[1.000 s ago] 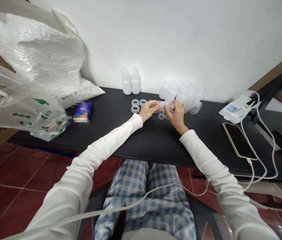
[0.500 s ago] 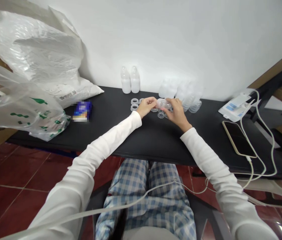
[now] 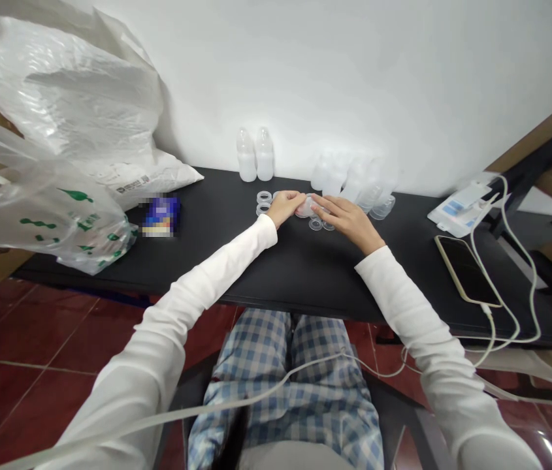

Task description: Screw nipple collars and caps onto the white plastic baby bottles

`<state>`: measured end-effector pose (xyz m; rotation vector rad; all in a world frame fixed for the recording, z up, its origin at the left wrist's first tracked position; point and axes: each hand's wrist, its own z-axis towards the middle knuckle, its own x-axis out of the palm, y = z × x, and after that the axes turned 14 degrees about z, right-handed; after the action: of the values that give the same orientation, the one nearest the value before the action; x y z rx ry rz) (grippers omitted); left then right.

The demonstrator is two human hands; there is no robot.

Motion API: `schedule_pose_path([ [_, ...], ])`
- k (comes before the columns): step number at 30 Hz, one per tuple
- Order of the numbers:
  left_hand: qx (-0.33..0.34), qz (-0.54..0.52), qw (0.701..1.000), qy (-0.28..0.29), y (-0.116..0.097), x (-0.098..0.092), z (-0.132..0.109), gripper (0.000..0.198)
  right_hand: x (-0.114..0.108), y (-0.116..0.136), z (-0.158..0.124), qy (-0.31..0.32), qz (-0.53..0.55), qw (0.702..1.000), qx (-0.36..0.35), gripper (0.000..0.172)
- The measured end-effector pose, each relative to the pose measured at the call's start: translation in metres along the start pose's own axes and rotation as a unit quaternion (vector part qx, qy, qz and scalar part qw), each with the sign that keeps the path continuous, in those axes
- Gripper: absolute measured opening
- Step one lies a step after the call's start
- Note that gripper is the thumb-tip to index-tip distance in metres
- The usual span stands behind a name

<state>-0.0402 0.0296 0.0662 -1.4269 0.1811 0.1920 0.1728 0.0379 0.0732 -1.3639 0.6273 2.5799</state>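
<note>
My left hand [image 3: 286,207] pinches a small translucent dome-shaped bottle cap [image 3: 306,206] just above the black table. My right hand [image 3: 347,219] reaches over from the other side, its fingers long and bent against the same cap; its thumb is hidden. Clear plastic discs [image 3: 315,223] lie under and beside the right fingers. Left of my left hand are translucent screw rings [image 3: 264,209], partly covered by it. Behind stand two white-bottomed baby bottles [image 3: 246,156] with clear domed tops, upright against the wall.
Several translucent bottles [image 3: 334,175] stand at the back right, with clear dome caps [image 3: 382,207] in front. A phone [image 3: 466,271] on a cable and a white box [image 3: 459,212] lie right. Left are a blue packet [image 3: 162,217] and plastic bags [image 3: 84,98].
The clear dome between my hands has tilted and is now more covered. My right hand has turned, its fingers stretching leftward over the piece; my left hand has barely moved.
</note>
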Motion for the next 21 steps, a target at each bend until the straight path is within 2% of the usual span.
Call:
schedule_pose_path([
  [2,-0.003,-0.004,1.0,0.002,0.004,-0.001,0.002,0.042,-0.001,0.002,0.0,0.006,0.001,1.0,0.002,0.037],
  [5,-0.036,0.008,0.999,-0.038,0.01,-0.008,0.006,0.044,-0.006,-0.002,-0.006,-0.008,-0.009,1.0,0.009,0.034],
  [7,-0.035,0.011,0.997,-0.069,0.012,-0.014,0.008,0.044,-0.013,-0.01,-0.012,-0.062,-0.035,0.997,0.027,0.037],
  [9,0.0,0.006,0.996,-0.09,0.012,-0.019,0.01,0.042,-0.021,-0.019,-0.019,-0.148,-0.078,0.984,0.058,0.036],
  [10,0.022,0.002,0.995,-0.099,0.012,-0.02,0.01,0.041,-0.025,-0.024,-0.021,-0.188,-0.098,0.975,0.073,0.036],
  [12,0.05,-0.007,0.992,-0.119,0.012,-0.019,0.01,0.042,-0.032,-0.034,-0.025,-0.273,-0.136,0.948,0.089,0.044],
  [14,0.056,-0.016,0.99,-0.127,0.015,-0.017,0.01,0.047,-0.038,-0.044,-0.029,-0.357,-0.167,0.913,0.105,0.057],
  [17,0.05,-0.033,0.99,-0.127,0.023,-0.016,0.011,0.055,-0.047,-0.058,-0.037,-0.442,-0.196,0.86,0.164,0.066],
  [19,0.05,-0.042,0.989,-0.132,0.028,-0.016,0.012,0.058,-0.052,-0.067,-0.043,-0.458,-0.202,0.838,0.217,0.057],
  [21,0.052,-0.047,0.988,-0.135,0.031,-0.016,0.013,0.059,-0.056,-0.075,-0.049,-0.437,-0.205,0.833,0.27,0.048],
])
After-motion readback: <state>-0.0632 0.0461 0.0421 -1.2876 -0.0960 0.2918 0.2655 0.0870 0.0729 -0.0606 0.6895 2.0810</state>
